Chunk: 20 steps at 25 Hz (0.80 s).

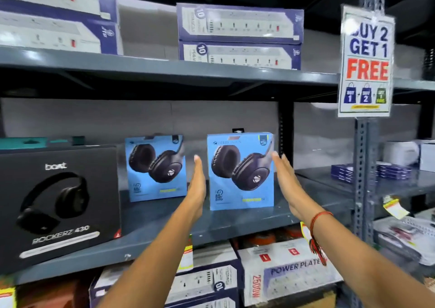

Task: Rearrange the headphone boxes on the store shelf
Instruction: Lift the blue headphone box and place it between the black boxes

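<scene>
Two light-blue headphone boxes [156, 168] [240, 171] printed with dark headphones, beside a black box [58, 201] lettered in white. Grey metal shelf [164, 225]. White sign [366, 60] lettered in navy and red; red thread bracelet [317, 218].

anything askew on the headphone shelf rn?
Slightly. The right blue headphone box stands nearer the shelf edge than the left blue headphone box, so the two aren't flush. Both stand upright. No visible damage.

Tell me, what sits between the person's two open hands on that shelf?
In the head view, the nearer blue headphone box stands upright between the left hand and right hand.
</scene>
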Each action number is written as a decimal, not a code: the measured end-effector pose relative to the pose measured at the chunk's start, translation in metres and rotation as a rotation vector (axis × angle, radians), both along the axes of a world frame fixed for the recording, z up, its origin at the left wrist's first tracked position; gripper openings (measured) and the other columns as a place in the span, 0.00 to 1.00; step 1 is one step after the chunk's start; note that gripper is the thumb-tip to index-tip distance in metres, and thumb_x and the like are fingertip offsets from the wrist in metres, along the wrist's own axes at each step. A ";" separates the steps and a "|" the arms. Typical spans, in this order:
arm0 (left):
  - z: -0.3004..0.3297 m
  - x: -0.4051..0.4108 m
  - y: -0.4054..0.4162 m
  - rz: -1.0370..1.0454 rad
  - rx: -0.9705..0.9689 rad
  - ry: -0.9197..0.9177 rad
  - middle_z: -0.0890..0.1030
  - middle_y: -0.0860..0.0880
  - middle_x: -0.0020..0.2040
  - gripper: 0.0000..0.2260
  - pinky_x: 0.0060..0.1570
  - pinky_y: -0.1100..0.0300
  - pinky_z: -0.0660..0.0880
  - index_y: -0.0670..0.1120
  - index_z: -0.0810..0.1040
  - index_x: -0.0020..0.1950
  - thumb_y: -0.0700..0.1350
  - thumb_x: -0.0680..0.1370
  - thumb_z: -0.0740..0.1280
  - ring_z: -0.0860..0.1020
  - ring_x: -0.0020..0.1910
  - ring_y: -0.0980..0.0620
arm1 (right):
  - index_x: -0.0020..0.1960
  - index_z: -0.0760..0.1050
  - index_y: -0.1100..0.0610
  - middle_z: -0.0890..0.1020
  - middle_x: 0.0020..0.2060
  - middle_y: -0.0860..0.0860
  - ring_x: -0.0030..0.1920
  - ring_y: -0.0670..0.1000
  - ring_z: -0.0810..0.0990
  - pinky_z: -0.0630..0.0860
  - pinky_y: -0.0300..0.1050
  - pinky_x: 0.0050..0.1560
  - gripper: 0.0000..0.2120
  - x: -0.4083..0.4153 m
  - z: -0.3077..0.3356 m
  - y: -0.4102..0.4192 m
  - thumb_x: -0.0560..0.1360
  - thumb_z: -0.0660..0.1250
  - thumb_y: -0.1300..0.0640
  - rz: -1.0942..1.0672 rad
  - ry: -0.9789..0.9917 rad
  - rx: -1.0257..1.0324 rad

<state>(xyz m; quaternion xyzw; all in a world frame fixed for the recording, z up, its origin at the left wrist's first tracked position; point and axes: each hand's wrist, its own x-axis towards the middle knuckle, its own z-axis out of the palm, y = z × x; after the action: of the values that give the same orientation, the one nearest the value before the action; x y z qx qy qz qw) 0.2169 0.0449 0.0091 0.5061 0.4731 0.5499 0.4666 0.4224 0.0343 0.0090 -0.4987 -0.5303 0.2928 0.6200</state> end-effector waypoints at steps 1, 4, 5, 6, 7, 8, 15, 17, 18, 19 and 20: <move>-0.011 0.003 0.010 0.000 -0.018 -0.008 0.69 0.51 0.81 0.38 0.66 0.53 0.62 0.56 0.62 0.84 0.73 0.79 0.44 0.72 0.71 0.53 | 0.80 0.51 0.44 0.54 0.81 0.44 0.79 0.47 0.54 0.53 0.54 0.77 0.37 0.008 -0.010 0.012 0.77 0.53 0.29 0.008 0.015 -0.040; -0.032 0.012 0.039 -0.027 0.010 -0.035 0.85 0.67 0.56 0.35 0.54 0.63 0.69 0.64 0.76 0.72 0.77 0.75 0.45 0.76 0.52 0.65 | 0.76 0.61 0.38 0.65 0.74 0.39 0.73 0.45 0.64 0.60 0.49 0.70 0.34 0.020 -0.029 0.040 0.74 0.53 0.26 0.104 0.084 -0.103; -0.035 0.015 0.046 -0.031 0.024 -0.023 0.87 0.66 0.53 0.34 0.51 0.63 0.71 0.66 0.77 0.67 0.78 0.73 0.45 0.79 0.56 0.63 | 0.74 0.64 0.37 0.68 0.72 0.38 0.71 0.45 0.66 0.61 0.48 0.69 0.32 0.022 -0.032 0.047 0.73 0.53 0.25 0.136 0.095 -0.105; -0.038 0.017 0.050 -0.030 0.032 -0.021 0.88 0.61 0.58 0.35 0.53 0.61 0.72 0.66 0.78 0.67 0.79 0.72 0.45 0.81 0.59 0.58 | 0.71 0.68 0.36 0.71 0.71 0.39 0.69 0.45 0.70 0.63 0.49 0.69 0.31 0.023 -0.034 0.051 0.73 0.53 0.24 0.150 0.101 -0.102; -0.039 0.019 0.053 -0.021 0.027 -0.032 0.86 0.56 0.65 0.36 0.58 0.58 0.71 0.64 0.78 0.69 0.78 0.74 0.45 0.81 0.62 0.54 | 0.67 0.71 0.35 0.74 0.69 0.41 0.65 0.44 0.74 0.66 0.50 0.67 0.29 0.023 -0.035 0.054 0.72 0.54 0.24 0.152 0.104 -0.097; -0.039 0.021 0.054 -0.013 0.018 -0.043 0.83 0.52 0.70 0.36 0.64 0.55 0.69 0.62 0.77 0.72 0.78 0.75 0.45 0.79 0.66 0.51 | 0.64 0.73 0.34 0.77 0.68 0.43 0.61 0.43 0.76 0.69 0.49 0.64 0.28 0.022 -0.035 0.055 0.71 0.54 0.23 0.149 0.109 -0.094; 0.007 0.005 0.013 0.027 0.035 0.049 0.72 0.50 0.81 0.47 0.72 0.56 0.67 0.63 0.73 0.76 0.84 0.67 0.43 0.75 0.75 0.56 | 0.67 0.76 0.43 0.75 0.71 0.53 0.69 0.58 0.73 0.69 0.62 0.69 0.47 0.012 -0.003 0.025 0.62 0.48 0.16 -0.053 0.016 -0.131; 0.028 -0.005 -0.005 0.087 0.044 0.100 0.71 0.43 0.81 0.58 0.80 0.43 0.63 0.54 0.71 0.80 0.86 0.60 0.43 0.70 0.80 0.43 | 0.57 0.80 0.44 0.79 0.66 0.55 0.65 0.60 0.76 0.71 0.64 0.67 0.46 0.008 0.020 0.003 0.60 0.45 0.14 -0.084 -0.024 -0.062; 0.038 -0.011 -0.015 0.124 0.057 0.121 0.72 0.39 0.80 0.62 0.80 0.39 0.63 0.50 0.72 0.80 0.87 0.57 0.43 0.69 0.80 0.38 | 0.53 0.81 0.45 0.80 0.63 0.57 0.63 0.61 0.77 0.71 0.64 0.66 0.47 0.007 0.032 -0.009 0.59 0.44 0.13 -0.093 -0.049 -0.021; 0.048 -0.018 -0.025 0.160 0.080 0.141 0.74 0.35 0.78 0.64 0.79 0.37 0.64 0.45 0.74 0.77 0.87 0.56 0.42 0.70 0.78 0.34 | 0.50 0.82 0.46 0.82 0.61 0.59 0.62 0.63 0.77 0.71 0.65 0.65 0.49 0.005 0.044 -0.021 0.57 0.43 0.13 -0.101 -0.071 0.012; 0.056 -0.023 -0.033 0.189 0.105 0.158 0.76 0.32 0.73 0.65 0.76 0.36 0.67 0.41 0.79 0.71 0.87 0.56 0.42 0.74 0.74 0.31 | 0.45 0.84 0.45 0.83 0.58 0.60 0.60 0.63 0.78 0.71 0.65 0.65 0.48 0.003 0.055 -0.031 0.56 0.42 0.12 -0.105 -0.077 0.042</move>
<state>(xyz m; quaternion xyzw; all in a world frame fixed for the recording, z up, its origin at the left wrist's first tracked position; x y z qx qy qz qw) 0.1940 0.0118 0.0655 0.5248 0.5244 0.5738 0.3469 0.4251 0.0034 0.0638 -0.5235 -0.5329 0.2293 0.6241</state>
